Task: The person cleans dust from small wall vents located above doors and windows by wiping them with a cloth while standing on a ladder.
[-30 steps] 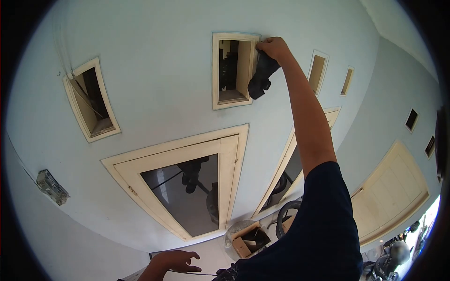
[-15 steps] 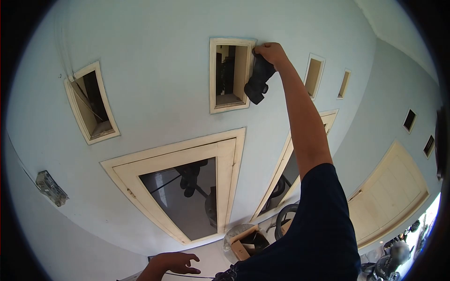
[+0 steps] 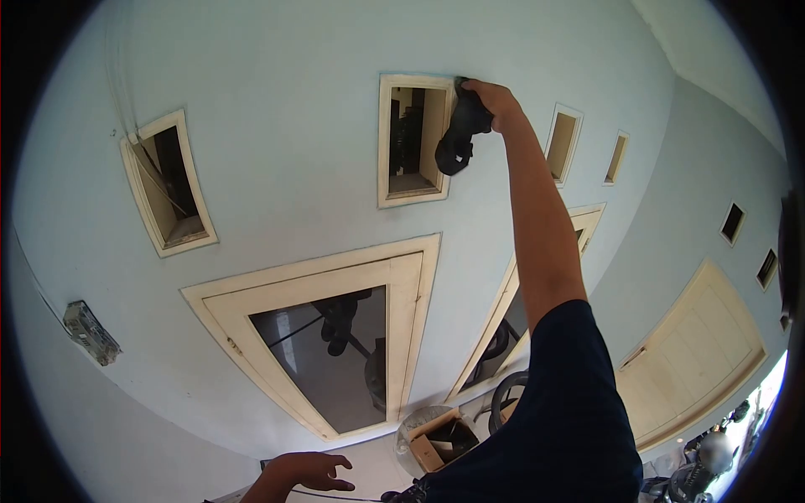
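Observation:
My right hand (image 3: 492,102) is raised high on the arm in a dark sleeve, its fingers closed on a black cloth-like item (image 3: 461,134). The item hangs down against the right side of a cream-framed wall opening (image 3: 386,142). Low at the bottom left, my left hand (image 3: 314,471) is held with thumb and fingers apart and nothing between them. A thin dark cord runs just below it.
Below the opening is a cream-framed glass window (image 3: 407,327). A cardboard box (image 3: 428,450) stands on the floor beside a black wheel (image 3: 501,398). More small openings and a cream door (image 3: 700,360) are at the right; a grey box (image 3: 90,334) hangs at the left.
The black item in my right hand has swung slightly up and inward, its lower end overlapping the frame. My left hand has hardly moved.

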Demonstrator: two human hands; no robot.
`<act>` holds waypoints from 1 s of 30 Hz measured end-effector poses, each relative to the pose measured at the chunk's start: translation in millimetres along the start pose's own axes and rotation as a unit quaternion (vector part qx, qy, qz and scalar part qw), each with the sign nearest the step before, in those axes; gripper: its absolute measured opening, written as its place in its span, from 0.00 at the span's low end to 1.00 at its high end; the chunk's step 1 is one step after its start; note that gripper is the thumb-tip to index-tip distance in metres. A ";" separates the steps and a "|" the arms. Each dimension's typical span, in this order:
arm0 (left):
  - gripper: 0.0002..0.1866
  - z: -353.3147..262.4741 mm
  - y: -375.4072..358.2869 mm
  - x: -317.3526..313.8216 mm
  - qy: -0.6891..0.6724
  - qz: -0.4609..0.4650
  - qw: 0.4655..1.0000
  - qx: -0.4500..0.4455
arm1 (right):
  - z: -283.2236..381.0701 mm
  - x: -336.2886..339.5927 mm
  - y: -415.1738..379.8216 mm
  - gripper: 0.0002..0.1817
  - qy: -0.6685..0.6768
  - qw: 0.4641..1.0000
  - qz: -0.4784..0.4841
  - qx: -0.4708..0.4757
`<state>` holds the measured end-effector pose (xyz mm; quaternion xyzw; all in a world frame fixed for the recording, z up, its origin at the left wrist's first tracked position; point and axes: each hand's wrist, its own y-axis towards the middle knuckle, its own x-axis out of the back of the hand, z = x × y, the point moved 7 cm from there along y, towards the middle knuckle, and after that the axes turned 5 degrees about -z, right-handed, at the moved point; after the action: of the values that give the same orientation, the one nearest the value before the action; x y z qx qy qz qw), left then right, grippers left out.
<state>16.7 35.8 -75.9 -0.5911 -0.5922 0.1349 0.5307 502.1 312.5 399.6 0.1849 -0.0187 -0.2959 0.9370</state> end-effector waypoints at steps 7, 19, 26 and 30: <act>0.45 -4.2 1.4 -0.3 0.005 0.009 1.000 -0.002 | -9.6 -2.3 4.6 0.17 -0.272 0.950 -0.029 0.149; 0.35 -36.8 -27.7 58.6 -0.116 -0.334 0.929 -0.113 | -4.5 -7.3 -4.8 0.15 -0.322 0.931 -0.082 0.154; 0.34 -42.5 -37.5 67.9 -0.139 -0.447 0.869 -0.160 | -16.8 -3.8 11.9 0.18 -0.055 0.996 -0.057 0.041; 0.34 -38.7 -39.9 69.5 -0.141 -0.462 0.860 -0.167 | -13.3 -5.0 -0.6 0.15 -0.294 0.942 -0.052 0.155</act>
<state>43.2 65.7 3.6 -0.3039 -0.8794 -0.1445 0.3367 499.6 319.3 387.4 0.2334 -0.3292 -0.3786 0.8329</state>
